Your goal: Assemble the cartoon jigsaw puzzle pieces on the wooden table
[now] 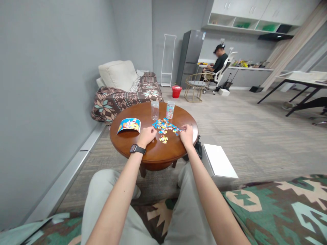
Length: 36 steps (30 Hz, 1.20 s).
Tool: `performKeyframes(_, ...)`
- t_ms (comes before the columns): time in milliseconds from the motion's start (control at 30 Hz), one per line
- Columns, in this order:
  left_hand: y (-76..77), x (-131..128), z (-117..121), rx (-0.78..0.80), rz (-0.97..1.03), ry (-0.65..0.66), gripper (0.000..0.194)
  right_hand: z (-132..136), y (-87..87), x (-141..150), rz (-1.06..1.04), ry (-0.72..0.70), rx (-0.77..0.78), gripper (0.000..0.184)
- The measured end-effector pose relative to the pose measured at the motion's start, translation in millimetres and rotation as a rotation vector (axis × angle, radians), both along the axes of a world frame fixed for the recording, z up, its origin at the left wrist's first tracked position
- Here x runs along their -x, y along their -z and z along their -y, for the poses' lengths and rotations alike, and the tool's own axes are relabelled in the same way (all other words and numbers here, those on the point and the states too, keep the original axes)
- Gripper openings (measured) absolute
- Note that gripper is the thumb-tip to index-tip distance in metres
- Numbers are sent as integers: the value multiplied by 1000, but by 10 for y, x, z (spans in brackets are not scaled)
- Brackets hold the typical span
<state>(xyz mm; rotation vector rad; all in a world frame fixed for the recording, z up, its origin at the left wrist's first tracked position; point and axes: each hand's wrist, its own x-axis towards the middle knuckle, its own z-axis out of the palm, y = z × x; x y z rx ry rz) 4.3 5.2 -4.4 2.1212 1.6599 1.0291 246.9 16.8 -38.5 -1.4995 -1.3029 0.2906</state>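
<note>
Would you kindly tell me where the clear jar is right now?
In the head view, the clear jar stands toward the far side of the round table, just left of the patterned jar and beyond the loose puzzle pieces.

No text is legible: the jar label [170, 111] and fridge sticker [203, 35] are too small to read.

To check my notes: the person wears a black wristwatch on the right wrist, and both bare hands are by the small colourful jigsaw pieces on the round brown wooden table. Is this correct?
Not quite: the head view shows the black wristwatch on the left wrist. The left hand and right hand are indeed by the small colourful jigsaw pieces on the round brown wooden table.
</note>
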Motion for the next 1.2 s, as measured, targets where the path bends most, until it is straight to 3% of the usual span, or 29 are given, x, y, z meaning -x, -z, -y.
performKeyframes(167, 7, -4, -4, -37, 18, 32, 7, -37, 35, -12, -57, -91, 39, 32)
performKeyframes(433, 20, 8, -25, -92, 9, 6, 20, -61, 38, 41, -95, -293, 44, 32)
performKeyframes(600, 89, 53, -53, -56, -20, -23, 36, -15, 14, 13, 112, -165, -25, 34)
performKeyframes(733, 152, 61, -91, -27, -35, -35, 35, 21, 19, 42, 296, -95, 30, 40)
performKeyframes(967, 181, 55, -145, -19, -55, 7, 29, 54, 2, 82, 386, -321, 69, 50)
performKeyframes(1200, 148, 57, -123, -36, -73, 24, 26, 48, -25, 94, 406, -430, 35, 34)
